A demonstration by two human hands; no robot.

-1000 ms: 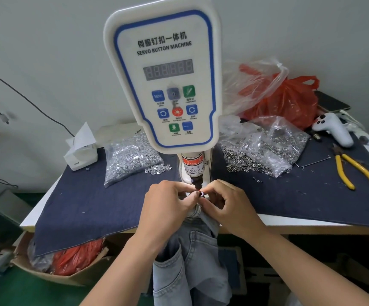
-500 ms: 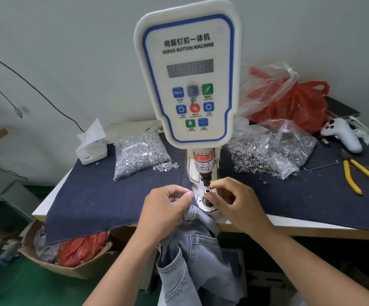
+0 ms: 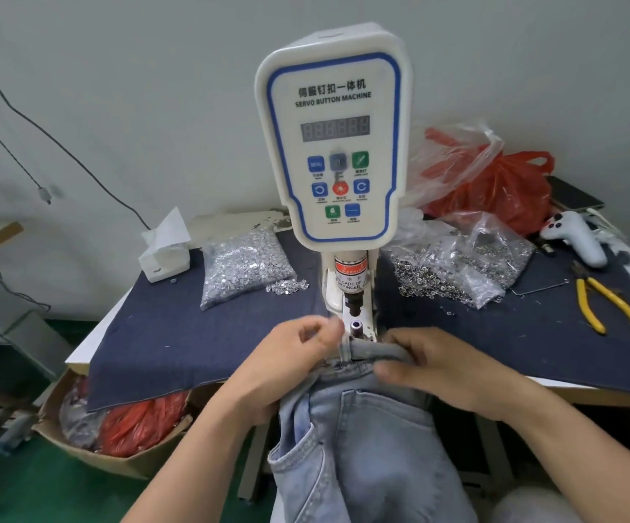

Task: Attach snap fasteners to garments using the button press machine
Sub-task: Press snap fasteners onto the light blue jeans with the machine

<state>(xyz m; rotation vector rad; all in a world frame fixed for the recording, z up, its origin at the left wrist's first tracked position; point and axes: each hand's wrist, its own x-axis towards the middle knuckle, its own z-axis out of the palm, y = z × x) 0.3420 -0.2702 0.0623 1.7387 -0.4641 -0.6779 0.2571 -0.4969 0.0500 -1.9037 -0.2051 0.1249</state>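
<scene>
Both hands are on the jeans at the near edge of the bench. The left hand curls round the waistband's left end, the right hand grips its right end with fingers wrapped over the denim, and the band is stretched between them just in front of the button press machine. The lower die sits bare just beyond the waistband, the black punch hanging right above it with a narrow gap between. Whether a snap already sits on that die, I cannot tell; the spot is small and blurred.

Around the machine it is crowded. Far left lies a clear bag of silver studs, a few spilled beside it, and a white tissue box beyond that. To the right, an open bag of ring-shaped snaps spreads close to the column, with a red plastic bag behind. Yellow-handled pliers lie at the far right, near a white controller. A dark blue cloth covers the bench top; its left stretch, between the stud bag and the near edge, is open. The jeans hang down off the front edge. Under the bench on the left, a cardboard box holds more red plastic.
</scene>
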